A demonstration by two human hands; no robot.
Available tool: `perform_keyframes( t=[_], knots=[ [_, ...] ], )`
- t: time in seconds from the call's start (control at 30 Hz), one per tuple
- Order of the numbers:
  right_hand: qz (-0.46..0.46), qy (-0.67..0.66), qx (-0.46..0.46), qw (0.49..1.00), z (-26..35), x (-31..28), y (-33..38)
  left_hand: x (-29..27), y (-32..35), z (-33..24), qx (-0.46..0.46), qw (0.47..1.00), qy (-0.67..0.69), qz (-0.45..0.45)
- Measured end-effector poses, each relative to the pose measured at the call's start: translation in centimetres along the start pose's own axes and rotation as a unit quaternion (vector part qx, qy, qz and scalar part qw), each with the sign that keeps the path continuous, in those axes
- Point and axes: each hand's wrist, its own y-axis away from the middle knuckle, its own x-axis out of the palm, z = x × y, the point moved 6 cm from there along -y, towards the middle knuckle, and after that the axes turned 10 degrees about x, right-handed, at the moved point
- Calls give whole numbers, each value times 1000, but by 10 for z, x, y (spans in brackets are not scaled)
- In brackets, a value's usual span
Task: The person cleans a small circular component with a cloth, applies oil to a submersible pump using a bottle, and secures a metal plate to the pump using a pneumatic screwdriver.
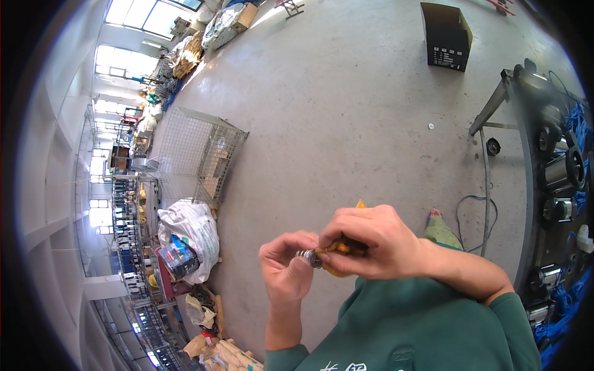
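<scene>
In front of my green shirt, both hands meet over one small work area. My left hand [286, 264] is closed, its thumb and fingers pinching a small ribbed metal part [309, 257] with a shiny, ringed surface. My right hand [378, 240] is closed too, curled around a stained yellow cloth-like piece [335, 271] with dark and orange patches, pressed against the metal part. Another yellow corner of it sticks up behind the right knuckles. The palm of the right hand and much of what lies inside it are hidden.
At right stands a dark workbench [525, 154] with metal motor-like units and blue cables [564, 309]. A black cardboard box [447, 46] sits on the grey floor farther off. To the left are a wire mesh cage [204, 154], a white sack [195, 232] and racks of parts.
</scene>
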Motion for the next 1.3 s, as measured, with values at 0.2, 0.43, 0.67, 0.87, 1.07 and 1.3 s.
perform_keyframes(
  t=[0.2, 0.43, 0.67, 0.87, 1.07, 1.3],
  knots=[
    [-14, 17, 50, 999, -6, -15, -6, 7, 0, 1, -2, 995, 96, 13],
    [11, -73, 100, 992, 3, -1, 5, -3, 1, -8, 69, 997, 23, -5],
    [-100, -47, 43, 993, 3, 19, 12, -1, 5, -4, 90, 993, -70, -10],
    [-225, 57, 45, 972, -26, 5, 12, 20, 5, 7, 39, 997, 40, 44],
    [-195, 79, 143, 967, -31, -25, 25, 28, -6, -2, -18, 969, 236, 78],
    [-164, 186, 243, 938, -75, -59, 87, 85, -15, -56, -12, 894, 381, 237]
  ],
)
